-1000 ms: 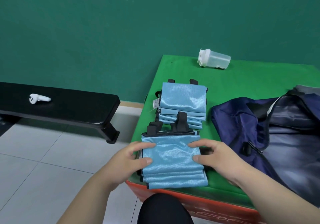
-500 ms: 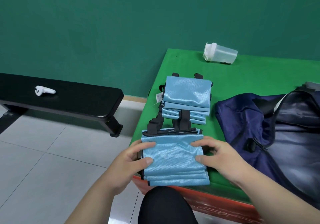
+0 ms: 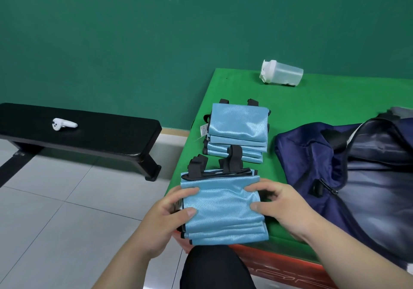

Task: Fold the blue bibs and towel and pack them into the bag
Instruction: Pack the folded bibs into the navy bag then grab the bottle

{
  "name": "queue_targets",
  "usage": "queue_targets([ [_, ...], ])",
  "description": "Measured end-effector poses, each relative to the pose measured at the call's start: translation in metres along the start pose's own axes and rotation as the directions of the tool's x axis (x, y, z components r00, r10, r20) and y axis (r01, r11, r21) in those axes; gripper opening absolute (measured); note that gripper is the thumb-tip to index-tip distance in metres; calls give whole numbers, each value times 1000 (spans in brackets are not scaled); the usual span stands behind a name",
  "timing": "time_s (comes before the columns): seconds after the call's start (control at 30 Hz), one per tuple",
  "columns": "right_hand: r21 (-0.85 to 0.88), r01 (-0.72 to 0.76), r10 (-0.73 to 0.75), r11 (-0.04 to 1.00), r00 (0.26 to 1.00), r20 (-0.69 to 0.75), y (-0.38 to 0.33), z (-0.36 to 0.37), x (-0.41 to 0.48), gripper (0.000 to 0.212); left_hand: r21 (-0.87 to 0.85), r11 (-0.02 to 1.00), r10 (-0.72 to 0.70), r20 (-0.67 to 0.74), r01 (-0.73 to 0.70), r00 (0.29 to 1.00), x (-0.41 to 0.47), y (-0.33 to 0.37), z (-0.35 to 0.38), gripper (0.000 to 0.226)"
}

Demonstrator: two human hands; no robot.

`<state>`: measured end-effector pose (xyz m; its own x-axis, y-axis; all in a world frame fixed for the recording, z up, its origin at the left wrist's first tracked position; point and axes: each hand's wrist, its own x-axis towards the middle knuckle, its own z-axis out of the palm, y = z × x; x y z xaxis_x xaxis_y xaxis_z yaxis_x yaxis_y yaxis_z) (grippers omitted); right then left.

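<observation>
The bag (image 3: 312, 154) is cut off at the right edge, so only part of its open mouth and grey lining is seen. The lower fingers of both hands are hidden by the near stack (image 3: 223, 210) of folded bibs, which is gripped at its sides: the left hand (image 3: 165, 217) is curled round the left edge and the right hand (image 3: 281, 203) round the right, with thumbs laid on top. This stack lies at the front edge of the table (image 3: 335, 96), beside the bag. The far stack (image 3: 238, 123) is set just behind it, and the print on its paper tag is unreadable. The bibs are of shiny light-blue cloth with black trim and straps. The bag is of crumpled navy fabric.
</observation>
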<state>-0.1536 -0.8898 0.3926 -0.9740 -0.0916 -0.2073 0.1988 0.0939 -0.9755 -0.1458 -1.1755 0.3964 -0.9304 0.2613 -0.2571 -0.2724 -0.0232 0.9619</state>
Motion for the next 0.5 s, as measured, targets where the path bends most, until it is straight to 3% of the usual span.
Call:
queue_targets([
  [0.1,21,8,-8,1000,1000,-1,-4,0,-2,42,-9,1000,-1,-16,1,1000,-5,6,4,60],
  [0.37,-12,84,-84,996,996,16,-20,-11,-13,42,-49,998,43,-42,-45,998,-16,24,18,51],
  [0.5,-20,112,-112,994,994,2,-36,-24,-24,43,-25,995,99,-13,-99,995,-18,39,30,66],
])
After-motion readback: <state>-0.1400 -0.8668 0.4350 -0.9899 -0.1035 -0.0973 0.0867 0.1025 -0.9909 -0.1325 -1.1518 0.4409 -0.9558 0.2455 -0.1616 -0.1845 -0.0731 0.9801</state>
